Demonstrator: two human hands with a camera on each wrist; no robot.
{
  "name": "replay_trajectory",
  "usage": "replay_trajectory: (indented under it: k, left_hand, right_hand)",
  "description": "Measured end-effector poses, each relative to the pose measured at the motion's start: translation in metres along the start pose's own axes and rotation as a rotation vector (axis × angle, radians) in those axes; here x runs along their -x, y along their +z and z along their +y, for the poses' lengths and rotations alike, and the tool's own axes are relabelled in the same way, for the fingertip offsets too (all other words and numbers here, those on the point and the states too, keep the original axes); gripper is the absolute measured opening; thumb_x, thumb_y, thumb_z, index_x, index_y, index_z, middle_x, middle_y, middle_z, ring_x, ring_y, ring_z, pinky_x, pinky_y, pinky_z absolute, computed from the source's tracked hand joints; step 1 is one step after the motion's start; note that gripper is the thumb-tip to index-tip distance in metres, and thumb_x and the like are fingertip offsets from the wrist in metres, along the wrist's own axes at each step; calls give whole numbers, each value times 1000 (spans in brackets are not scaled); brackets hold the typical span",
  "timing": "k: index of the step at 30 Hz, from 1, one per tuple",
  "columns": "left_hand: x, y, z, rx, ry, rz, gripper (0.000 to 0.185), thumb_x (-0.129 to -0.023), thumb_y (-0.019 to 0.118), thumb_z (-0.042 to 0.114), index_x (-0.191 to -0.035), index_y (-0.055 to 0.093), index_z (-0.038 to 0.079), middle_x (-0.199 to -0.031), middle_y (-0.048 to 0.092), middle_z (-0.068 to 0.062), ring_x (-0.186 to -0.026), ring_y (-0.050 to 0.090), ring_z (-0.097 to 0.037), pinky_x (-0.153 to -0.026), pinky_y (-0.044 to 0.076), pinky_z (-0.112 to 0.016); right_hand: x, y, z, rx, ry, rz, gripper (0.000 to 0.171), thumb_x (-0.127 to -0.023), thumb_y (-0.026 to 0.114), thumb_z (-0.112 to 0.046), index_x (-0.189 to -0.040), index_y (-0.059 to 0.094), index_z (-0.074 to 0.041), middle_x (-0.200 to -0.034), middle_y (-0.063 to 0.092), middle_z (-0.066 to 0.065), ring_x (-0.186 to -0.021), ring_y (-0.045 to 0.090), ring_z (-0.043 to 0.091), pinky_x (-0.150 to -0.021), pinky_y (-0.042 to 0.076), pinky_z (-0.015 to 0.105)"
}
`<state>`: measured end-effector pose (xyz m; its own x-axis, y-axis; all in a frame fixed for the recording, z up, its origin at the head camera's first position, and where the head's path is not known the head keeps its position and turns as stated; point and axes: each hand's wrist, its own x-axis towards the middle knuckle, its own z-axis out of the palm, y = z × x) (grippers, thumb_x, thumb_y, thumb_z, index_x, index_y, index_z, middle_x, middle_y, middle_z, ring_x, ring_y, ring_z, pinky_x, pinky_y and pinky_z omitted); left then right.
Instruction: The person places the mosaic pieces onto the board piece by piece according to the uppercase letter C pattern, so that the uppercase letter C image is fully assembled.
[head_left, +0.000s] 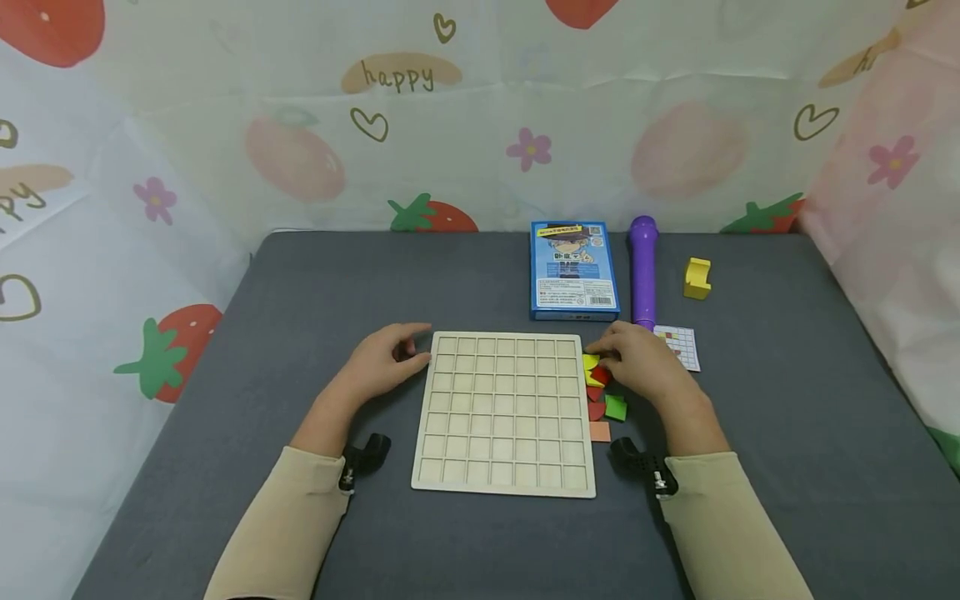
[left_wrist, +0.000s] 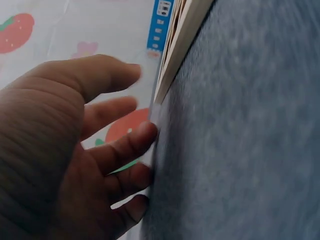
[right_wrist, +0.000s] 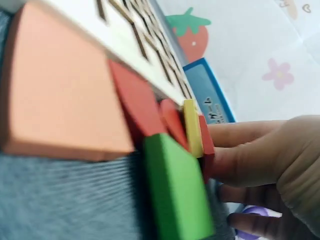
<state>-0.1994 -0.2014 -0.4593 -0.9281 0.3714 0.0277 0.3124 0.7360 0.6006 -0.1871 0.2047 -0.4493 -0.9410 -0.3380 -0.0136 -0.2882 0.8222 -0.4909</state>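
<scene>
Fruit-print cloth [head_left: 487, 125] up the back, dark grey table [head_left: 487, 550] below, decent setup. So the board [head_left: 504, 414] sits mid-table, grid bare, with pieces [head_left: 596, 411] bunched by its right edge, incl. an orange one [head_left: 600, 432] and a green one [head_left: 616, 407]. Right hand [head_left: 637, 354] has thumb and finger right at a red piece [right_wrist: 207, 145]; can't tell if it's actually pinched. Left hand [head_left: 382, 358] looks relaxed, holding nothing, just beside the board's left edge. Looks like piece-picking to me, so I'd take the red by its sides and lift straight up, or it might drag the yellow [head_left: 591, 362] next to it. Further out: blue box [head_left: 576, 287], purple tube [head_left: 643, 267], card [head_left: 681, 348], yellow block [head_left: 697, 280].
</scene>
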Motion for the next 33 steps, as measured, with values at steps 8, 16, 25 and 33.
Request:
replay_trajectory:
  k: [8,16,25,33]
  left_hand:
    - [0,6,1,-147,78,-32,46,-98,70,28,-141,64,13,-88,49,-2,-77,38,-21,-74,29,-41]
    - [0,7,1,-145,80,-20,45,-97,71,28,-140,65,14,-88,49,-2,-77,38,-20,-73,30,-40]
    - [0,8,1,-141,82,-11,45,-97,72,27,-140,66,15,-87,48,-1,-78,38,-20,-74,30,-41]
    - [0,8,1,-147,86,-1,44,-97,71,28,-138,66,15,-87,49,-1,-76,38,-19,-73,31,-40]
  right_hand:
    - [1,-4,-3,24,30,-42,23,-96,71,-7,-117,79,-7,-101,63,8,-87,57,25,-75,50,40]
    - [0,-3,-5,40,61,-2,25,-103,64,-18,-116,78,-1,-103,68,10,-85,59,25,-77,52,44]
    - [-2,2,-6,58,128,32,33,-96,73,-25,-123,75,-6,-108,65,13,-93,61,29,-81,51,49]
    - [-3,1,-8,-111,189,38,35,-89,71,-18,-120,71,-2,-113,62,14,-92,58,30,-78,52,46]
